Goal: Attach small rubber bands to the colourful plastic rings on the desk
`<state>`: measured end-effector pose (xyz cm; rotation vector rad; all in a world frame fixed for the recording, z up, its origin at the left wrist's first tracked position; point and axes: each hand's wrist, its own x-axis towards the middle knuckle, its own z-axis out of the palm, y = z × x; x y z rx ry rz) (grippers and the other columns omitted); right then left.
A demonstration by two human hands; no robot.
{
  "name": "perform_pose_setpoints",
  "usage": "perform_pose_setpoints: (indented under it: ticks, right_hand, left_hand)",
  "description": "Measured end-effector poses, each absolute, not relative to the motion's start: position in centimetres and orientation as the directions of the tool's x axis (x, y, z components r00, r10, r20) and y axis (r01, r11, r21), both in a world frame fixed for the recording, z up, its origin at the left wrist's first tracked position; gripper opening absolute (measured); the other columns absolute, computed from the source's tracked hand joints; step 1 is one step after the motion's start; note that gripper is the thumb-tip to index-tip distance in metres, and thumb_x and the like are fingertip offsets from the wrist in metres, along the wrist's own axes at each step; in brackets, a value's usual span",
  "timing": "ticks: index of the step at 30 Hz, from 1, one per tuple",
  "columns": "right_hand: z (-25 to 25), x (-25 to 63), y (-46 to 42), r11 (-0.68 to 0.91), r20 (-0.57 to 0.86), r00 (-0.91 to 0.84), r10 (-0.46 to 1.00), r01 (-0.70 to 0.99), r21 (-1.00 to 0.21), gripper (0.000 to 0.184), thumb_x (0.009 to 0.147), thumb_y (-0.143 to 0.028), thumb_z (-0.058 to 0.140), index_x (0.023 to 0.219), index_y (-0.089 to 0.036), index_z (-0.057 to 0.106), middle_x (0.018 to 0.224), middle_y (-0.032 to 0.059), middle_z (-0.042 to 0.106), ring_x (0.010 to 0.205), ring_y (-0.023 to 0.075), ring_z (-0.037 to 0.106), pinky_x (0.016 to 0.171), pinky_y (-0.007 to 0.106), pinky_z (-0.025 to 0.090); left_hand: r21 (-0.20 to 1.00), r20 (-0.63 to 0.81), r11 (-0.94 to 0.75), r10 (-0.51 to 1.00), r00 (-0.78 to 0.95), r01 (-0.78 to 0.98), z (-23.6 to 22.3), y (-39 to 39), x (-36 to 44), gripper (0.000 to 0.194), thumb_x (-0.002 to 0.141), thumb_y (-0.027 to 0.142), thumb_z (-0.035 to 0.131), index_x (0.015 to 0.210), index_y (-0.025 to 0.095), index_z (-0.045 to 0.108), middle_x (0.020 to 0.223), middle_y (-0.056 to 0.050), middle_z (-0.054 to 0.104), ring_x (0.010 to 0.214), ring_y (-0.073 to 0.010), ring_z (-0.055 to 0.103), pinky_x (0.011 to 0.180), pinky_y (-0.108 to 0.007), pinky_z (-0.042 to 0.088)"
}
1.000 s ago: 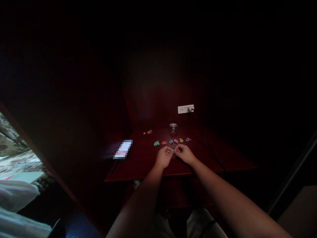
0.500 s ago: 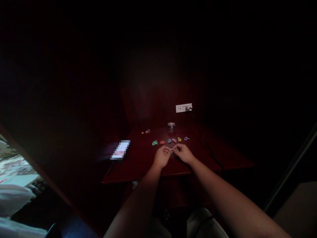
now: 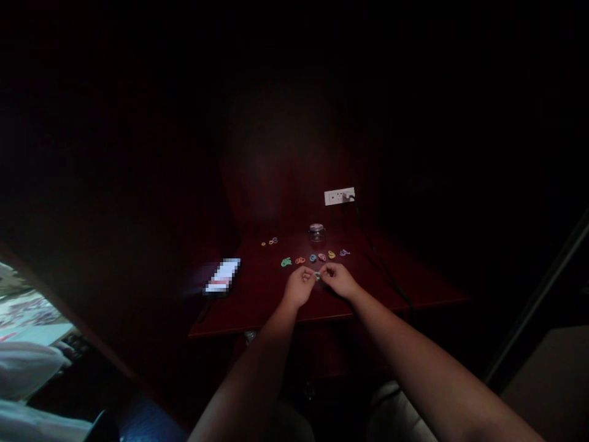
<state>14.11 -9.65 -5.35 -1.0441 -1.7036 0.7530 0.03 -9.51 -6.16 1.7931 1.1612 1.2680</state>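
Observation:
Between my fingertips is a small light-green hair tie (image 3: 317,275), pinched from one side by my left hand (image 3: 300,285) and from the other by my right hand (image 3: 339,280). Just beyond them, small piles of hair ties lie in a row sorted by colour: green (image 3: 286,262), orange-red (image 3: 300,261), blue (image 3: 313,258), pink (image 3: 322,258), yellow (image 3: 331,255) and purple (image 3: 345,253). Behind the row stands a clear lidded jar (image 3: 316,233). A few loose hair ties (image 3: 271,242) are at the back left.
A phone with a lit, blurred screen (image 3: 223,276) rests at the left of the dark red table (image 3: 257,307). On the back wall, a white power socket (image 3: 339,196) has a plug in it. Its black cable (image 3: 386,270) runs down across the table's right side.
The green hair tie now shows as a wider loop between my fingers. Both hands stay close together, and the whole view has shifted slightly.

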Motion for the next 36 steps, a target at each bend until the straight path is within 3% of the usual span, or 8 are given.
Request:
perform_pose_setpoints:
  ticks: [7,20,25,31,36]
  right_hand:
    - [-5.3,14.1,-9.7,0.439,0.414,-0.146,0.898,0.348,-0.829,0.015,0.065,-0.027,0.050,0.064,-0.013,0.055,0.054,-0.0007,0.053,0.047,0.0081,0.042,0.045,0.019,0.033]
    - [-5.8,13.7,-10.3,0.373,0.390,-0.056,0.919,0.439,-0.817,0.014,0.064,-0.028,0.052,0.061,-0.014,0.054,0.057,0.0006,0.054,0.048,0.0087,0.045,0.046,0.019,0.034]
    - [-5.5,13.9,-10.8,0.372,0.390,-0.048,0.919,0.427,-0.824,0.016,0.062,-0.030,0.053,0.059,-0.014,0.052,0.053,-0.0007,0.052,0.045,0.0080,0.043,0.044,0.019,0.032]
    - [-5.1,14.2,-11.0,0.381,0.406,0.004,0.914,0.341,-0.860,0.019,0.062,-0.032,0.054,0.056,-0.015,0.050,0.050,-0.0019,0.050,0.044,0.0077,0.042,0.043,0.019,0.032]
    - [-5.0,14.8,-10.6,0.295,0.303,0.049,0.952,0.122,-0.948,0.021,0.069,-0.033,0.046,0.061,-0.015,0.051,0.051,-0.0015,0.053,0.038,0.0070,0.042,0.039,0.019,0.032]
  left_hand:
    - [0.916,0.300,-0.336,0.937,0.181,0.220,-5.6,-9.9,0.0,0.017,0.073,0.014,0.038,0.078,0.013,0.055,0.069,-0.004,0.061,0.054,-0.0072,0.053,0.053,-0.019,0.042]
    - [0.862,0.328,-0.384,0.920,0.214,0.332,-5.3,-10.2,-0.1,0.019,0.074,0.018,0.041,0.080,0.013,0.058,0.063,-0.002,0.060,0.055,-0.0083,0.054,0.054,-0.019,0.042]
    - [0.889,0.290,-0.355,0.925,0.246,0.287,-5.4,-10.3,0.0,0.017,0.072,0.017,0.044,0.080,0.011,0.059,0.064,-0.004,0.062,0.054,-0.0078,0.054,0.053,-0.019,0.042]
    - [0.945,0.243,-0.284,0.942,0.230,0.163,-5.1,-10.4,0.1,0.011,0.068,0.019,0.054,0.072,0.010,0.056,0.065,-0.005,0.062,0.052,-0.0072,0.053,0.050,-0.018,0.041]
    - [0.953,0.233,-0.262,0.955,0.186,0.153,-5.4,-10.2,0.1,0.014,0.067,0.023,0.055,0.074,0.011,0.055,0.067,-0.006,0.063,0.052,-0.0076,0.054,0.047,-0.017,0.041]
